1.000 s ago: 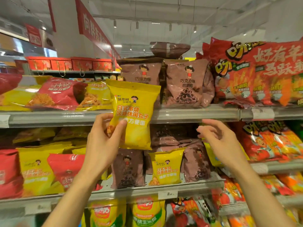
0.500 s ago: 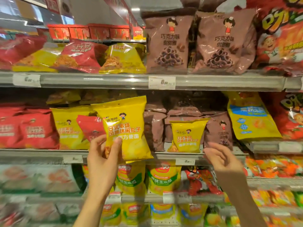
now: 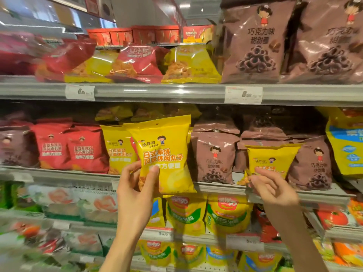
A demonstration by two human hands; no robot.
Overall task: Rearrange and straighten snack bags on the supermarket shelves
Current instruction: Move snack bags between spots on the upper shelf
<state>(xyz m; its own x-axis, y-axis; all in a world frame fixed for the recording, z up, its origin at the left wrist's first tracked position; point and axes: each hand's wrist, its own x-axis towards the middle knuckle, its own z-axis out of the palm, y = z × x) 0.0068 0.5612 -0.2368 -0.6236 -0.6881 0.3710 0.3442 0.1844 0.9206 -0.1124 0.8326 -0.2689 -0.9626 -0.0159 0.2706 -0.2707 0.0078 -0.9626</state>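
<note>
Yellow snack bag gripped upright in raised left hand — right hand, fingers loosely spread, reaches for a smaller yellow bag on the shelf.

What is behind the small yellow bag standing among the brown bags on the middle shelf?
Behind the small yellow bag stand brown chocolate-ring bags, some stacked further back. The right hand reaches its lower edge. The shelf area directly behind it is covered.

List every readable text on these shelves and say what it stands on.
"張君雅 小妹妹", "日式串烧风味休闲丸子": held yellow bag, gripped by the left hand.
"巧克力味 甜甜圈": brown bags, top shelf.
"6", rest blurred: price tag.
Red bags and the small yellow bag by the right hand: too blurred.
</note>
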